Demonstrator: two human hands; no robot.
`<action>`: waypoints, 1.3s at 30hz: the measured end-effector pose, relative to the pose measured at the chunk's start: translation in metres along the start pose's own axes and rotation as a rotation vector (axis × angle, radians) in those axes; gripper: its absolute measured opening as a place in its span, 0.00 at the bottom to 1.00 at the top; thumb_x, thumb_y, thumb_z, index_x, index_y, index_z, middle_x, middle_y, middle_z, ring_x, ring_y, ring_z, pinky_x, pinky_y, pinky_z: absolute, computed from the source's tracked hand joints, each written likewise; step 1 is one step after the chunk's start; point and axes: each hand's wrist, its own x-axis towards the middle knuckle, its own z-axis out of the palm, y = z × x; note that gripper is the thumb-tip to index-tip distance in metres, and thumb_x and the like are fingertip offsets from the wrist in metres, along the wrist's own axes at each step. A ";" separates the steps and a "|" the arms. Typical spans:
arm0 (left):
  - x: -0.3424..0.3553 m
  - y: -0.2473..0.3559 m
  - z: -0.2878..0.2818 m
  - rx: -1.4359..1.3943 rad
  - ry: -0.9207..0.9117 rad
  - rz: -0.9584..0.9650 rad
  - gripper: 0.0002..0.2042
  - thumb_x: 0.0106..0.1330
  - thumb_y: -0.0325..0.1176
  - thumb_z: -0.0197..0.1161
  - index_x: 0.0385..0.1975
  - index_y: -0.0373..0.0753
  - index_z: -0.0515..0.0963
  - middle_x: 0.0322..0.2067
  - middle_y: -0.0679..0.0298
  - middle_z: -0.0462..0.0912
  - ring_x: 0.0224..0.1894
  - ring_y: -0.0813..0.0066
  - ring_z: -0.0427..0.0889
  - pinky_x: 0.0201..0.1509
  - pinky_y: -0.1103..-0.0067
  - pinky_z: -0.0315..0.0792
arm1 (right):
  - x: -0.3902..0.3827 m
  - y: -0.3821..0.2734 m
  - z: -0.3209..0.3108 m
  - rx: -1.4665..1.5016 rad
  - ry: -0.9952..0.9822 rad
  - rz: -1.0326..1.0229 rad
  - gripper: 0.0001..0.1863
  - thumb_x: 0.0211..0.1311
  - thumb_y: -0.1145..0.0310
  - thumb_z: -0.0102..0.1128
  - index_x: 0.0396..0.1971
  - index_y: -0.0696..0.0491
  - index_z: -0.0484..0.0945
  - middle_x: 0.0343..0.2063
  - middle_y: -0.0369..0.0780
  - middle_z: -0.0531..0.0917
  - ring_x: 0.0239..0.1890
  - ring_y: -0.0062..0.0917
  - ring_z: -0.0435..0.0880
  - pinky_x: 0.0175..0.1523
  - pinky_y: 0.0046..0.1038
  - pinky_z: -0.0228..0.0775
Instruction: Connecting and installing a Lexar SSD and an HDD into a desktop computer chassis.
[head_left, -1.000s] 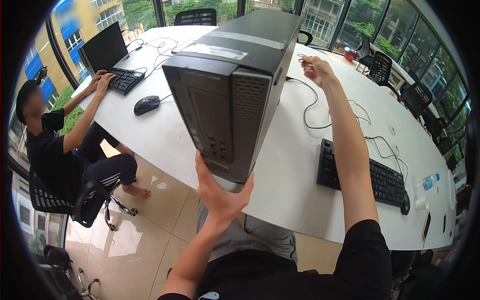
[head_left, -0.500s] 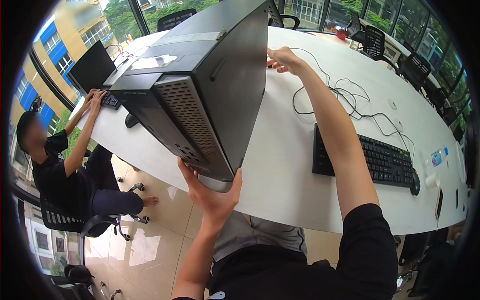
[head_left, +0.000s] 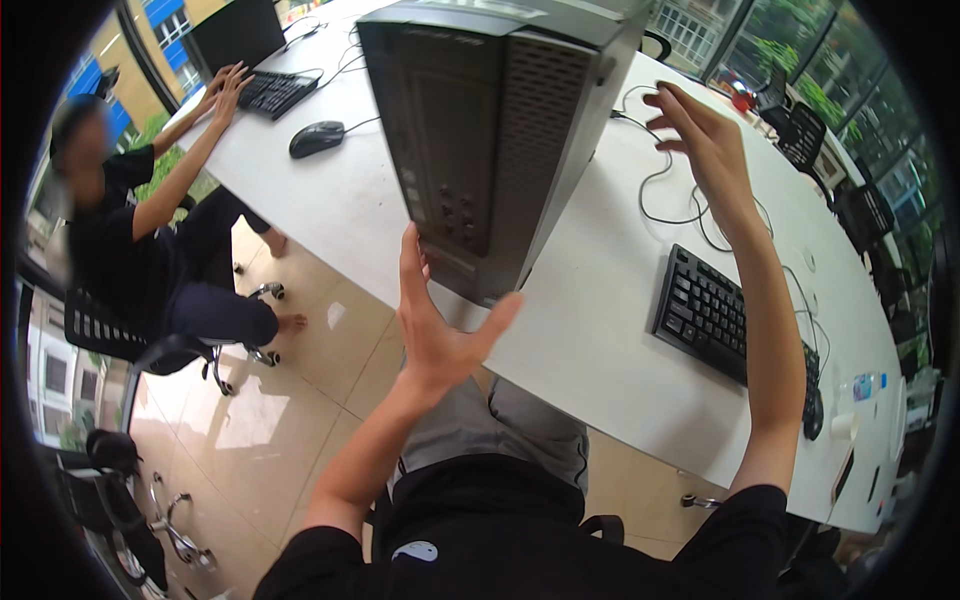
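A black computer tower (head_left: 470, 150) with a perforated grille strip on its front stands on the white table (head_left: 620, 370). Just before the lower front of the tower is my left hand (head_left: 440, 345), thumb and fingers spread wide; whether a fingertip touches the case I cannot tell. My right hand (head_left: 705, 145) hovers over the table to the right of the tower, its fingers bent but apart and nothing in them. Beneath and beside it runs a thin black cable (head_left: 643, 195). The back of the tower is hidden.
A black keyboard (head_left: 700, 310) lies under my right forearm, with a mouse (head_left: 813, 418), a paper cup (head_left: 845, 427) and a water bottle (head_left: 868, 386) beyond. At left, a seated person (head_left: 150, 220) types on another keyboard (head_left: 275, 93) before a monitor (head_left: 235, 35); another mouse (head_left: 317, 139) lies nearby.
My right hand has drawn away from the tower's side. My left hand's grip on the lower front has loosened and its thumb spread. My view has turned, showing more of the tower's front.
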 end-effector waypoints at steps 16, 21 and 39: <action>0.285 -0.014 0.069 -0.756 -0.508 -0.494 0.40 0.81 0.66 0.45 0.75 0.33 0.68 0.66 0.46 0.79 0.69 0.54 0.78 0.74 0.59 0.71 | -0.134 -0.106 0.105 -0.170 -0.035 -0.276 0.54 0.73 0.56 0.73 0.77 0.77 0.47 0.77 0.73 0.55 0.81 0.66 0.56 0.82 0.50 0.54; 0.274 -0.048 0.091 -0.738 -0.491 -0.625 0.42 0.78 0.69 0.46 0.72 0.33 0.72 0.64 0.45 0.80 0.68 0.52 0.79 0.73 0.57 0.71 | -0.124 -0.102 0.125 -0.081 0.082 -0.306 0.50 0.77 0.58 0.68 0.77 0.76 0.47 0.77 0.74 0.54 0.80 0.68 0.57 0.82 0.51 0.54; 0.319 -0.045 0.090 -0.555 -0.329 -0.375 0.50 0.69 0.82 0.50 0.62 0.32 0.84 0.54 0.42 0.84 0.63 0.46 0.82 0.67 0.53 0.73 | -0.090 -0.057 0.018 0.260 -0.092 -0.017 0.25 0.58 0.84 0.71 0.58 0.68 0.84 0.53 0.45 0.90 0.49 0.26 0.89 0.57 0.27 0.77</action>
